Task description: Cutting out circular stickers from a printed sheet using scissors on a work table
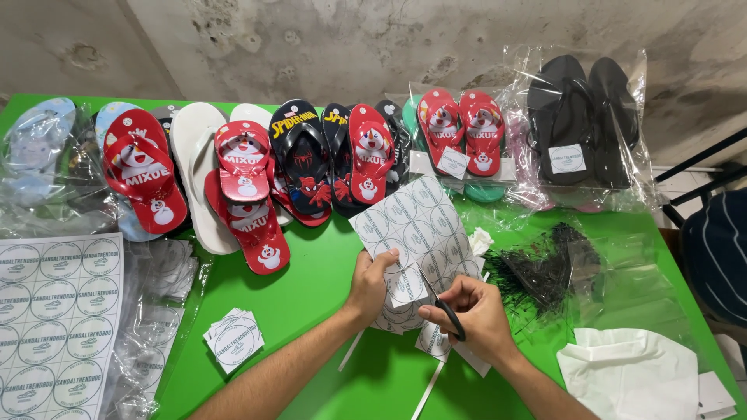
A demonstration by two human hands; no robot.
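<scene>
My left hand (370, 284) pinches the lower edge of a white sheet of round labels (416, 225), held tilted above a green table (311, 288). My right hand (475, 315) grips black-handled scissors (445, 309), whose blades meet the sheet at a partly cut square label (406, 286). Cut label pieces and thin white strips (436, 346) lie under my hands.
A row of red, white, black and printed flip-flops (249, 179) lies along the far edge, some bagged (580, 124). At the left sit a full label sheet (54, 319), clear bags and a stack of cut labels (233, 338). Black plastic ties (545, 268) and white cloth (630, 373) lie right.
</scene>
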